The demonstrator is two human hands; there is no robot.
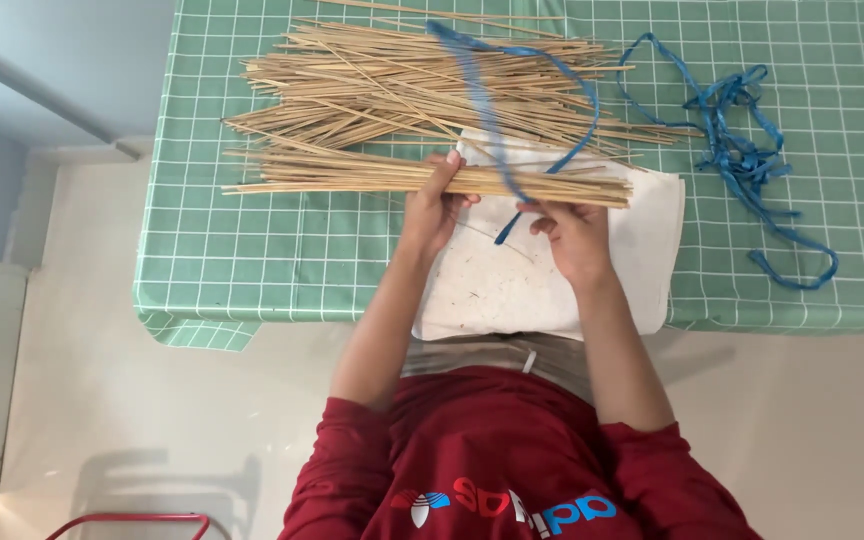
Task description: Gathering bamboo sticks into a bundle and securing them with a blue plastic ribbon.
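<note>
My left hand (432, 205) grips a bundle of thin bamboo sticks (352, 175) that lies across the table from left to right. My right hand (572, 235) pinches a blue plastic strap (492, 110) that loops up over the bundle and curves back down by its right end. Both hands work above a white cloth (512, 290) spread at the table's near edge. Behind the bundle lies a larger loose heap of the same sticks (422, 80).
The table wears a green checked cloth (252, 260). A tangle of more blue strap (742, 150) lies at the right. A red metal frame (132, 520) shows at the bottom left on the pale floor.
</note>
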